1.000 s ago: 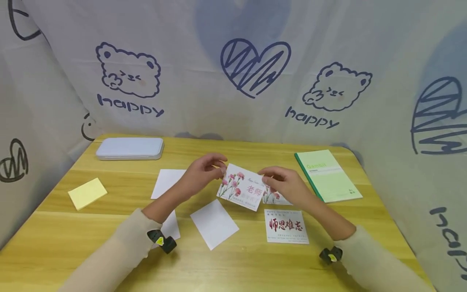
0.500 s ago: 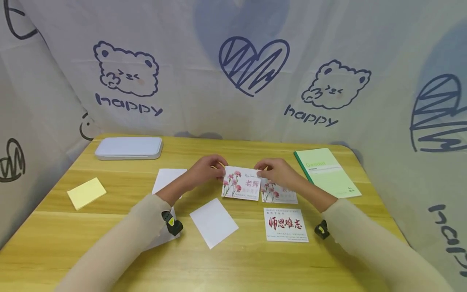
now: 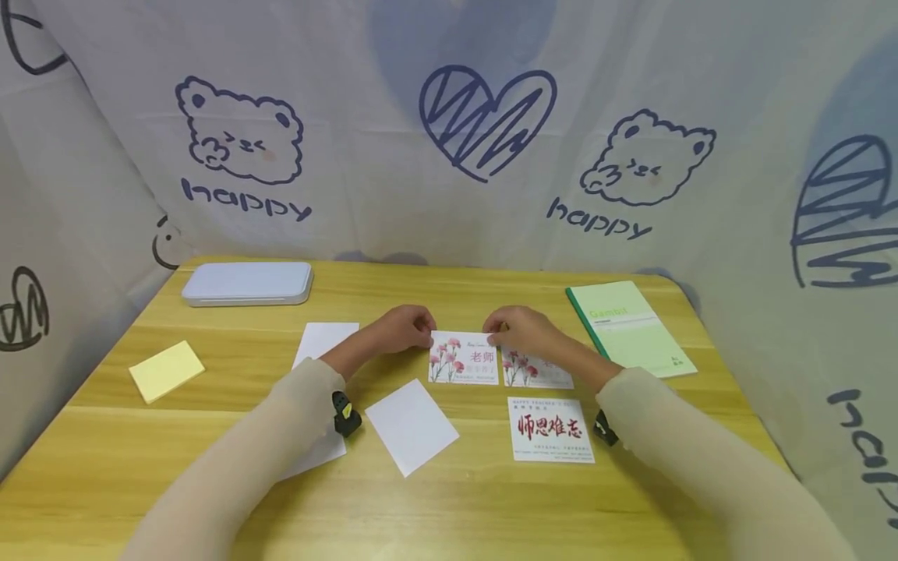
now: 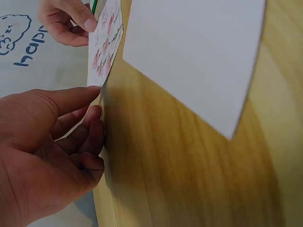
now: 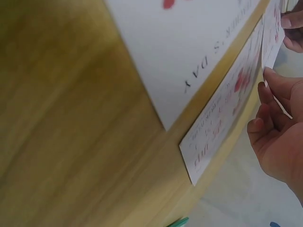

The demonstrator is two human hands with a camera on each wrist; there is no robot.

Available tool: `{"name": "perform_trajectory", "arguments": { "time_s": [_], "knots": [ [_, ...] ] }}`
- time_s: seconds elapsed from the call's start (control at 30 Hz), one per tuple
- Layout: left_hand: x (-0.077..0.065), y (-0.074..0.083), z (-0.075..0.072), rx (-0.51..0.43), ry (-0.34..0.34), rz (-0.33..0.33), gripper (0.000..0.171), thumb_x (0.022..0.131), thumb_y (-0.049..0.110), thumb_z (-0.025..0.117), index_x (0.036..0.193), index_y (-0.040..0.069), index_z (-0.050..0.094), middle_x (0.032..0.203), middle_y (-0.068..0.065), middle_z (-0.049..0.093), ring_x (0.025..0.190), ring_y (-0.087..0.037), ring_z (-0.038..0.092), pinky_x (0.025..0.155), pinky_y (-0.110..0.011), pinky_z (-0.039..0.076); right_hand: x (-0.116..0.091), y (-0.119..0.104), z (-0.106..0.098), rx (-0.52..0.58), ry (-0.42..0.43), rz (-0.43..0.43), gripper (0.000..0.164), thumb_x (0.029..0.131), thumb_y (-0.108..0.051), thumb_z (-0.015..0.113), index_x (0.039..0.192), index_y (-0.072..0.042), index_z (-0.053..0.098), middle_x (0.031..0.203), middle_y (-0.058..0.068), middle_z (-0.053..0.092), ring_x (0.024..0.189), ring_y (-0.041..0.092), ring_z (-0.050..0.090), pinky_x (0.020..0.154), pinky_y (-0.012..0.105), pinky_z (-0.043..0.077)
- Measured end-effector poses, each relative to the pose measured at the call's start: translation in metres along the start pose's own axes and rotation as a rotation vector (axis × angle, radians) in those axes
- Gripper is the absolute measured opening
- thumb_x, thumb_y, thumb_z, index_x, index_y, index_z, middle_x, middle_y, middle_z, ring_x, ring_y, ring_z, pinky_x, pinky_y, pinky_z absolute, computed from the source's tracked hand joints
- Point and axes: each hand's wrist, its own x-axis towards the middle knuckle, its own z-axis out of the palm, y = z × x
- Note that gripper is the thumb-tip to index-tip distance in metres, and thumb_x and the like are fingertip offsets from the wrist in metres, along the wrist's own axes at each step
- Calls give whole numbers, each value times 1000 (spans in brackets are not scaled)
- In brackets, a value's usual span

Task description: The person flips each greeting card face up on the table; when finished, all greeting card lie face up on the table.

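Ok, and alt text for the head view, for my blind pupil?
A person's left hand and right hand pinch the upper corners of a carnation card at a wooden table. A similar card lies to its right, a red-lettered card nearer; around are white cards, a pencil case, sticky notes and a Gambit notebook.

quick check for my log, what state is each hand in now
Left hand: pinching the left flower card by its upper left corner.
Right hand: pinching the same card by its upper right corner.
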Motion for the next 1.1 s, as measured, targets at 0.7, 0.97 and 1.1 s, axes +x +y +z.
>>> {"name": "perform_trajectory", "arguments": {
  "time_s": [0.7, 0.97, 1.1],
  "knots": [
    [-8, 3, -5, 111, -26, 3, 26, 96, 16, 69, 119, 5, 65, 107, -8, 66, 95, -20, 58, 87, -35, 48, 0, -5, 0, -202, -3, -114, 22, 95, -28, 71, 115, -19, 73, 107, -3, 66, 101, 16, 58, 90, 37, 51],
    [-38, 6, -19, 101, 1, 48, 31, 99, 19, 65, 126, 4, 64, 112, -9, 65, 98, -22, 59, 87, -37, 49, -17, -24, 1, -114, 59, -82, 30, 97, -30, 69, 124, -18, 70, 108, -3, 64, 95, 15, 56, 83, 33, 50],
    [-65, 2, -24, 83, 9, 30, 29, 98, 18, 66, 124, 5, 65, 108, -6, 65, 92, -21, 56, 81, -35, 48, -24, -41, 7, -10, 13, -85, 30, 97, -32, 69, 124, -19, 69, 106, -6, 64, 93, 15, 55, 80, 31, 48]
  ]
}}
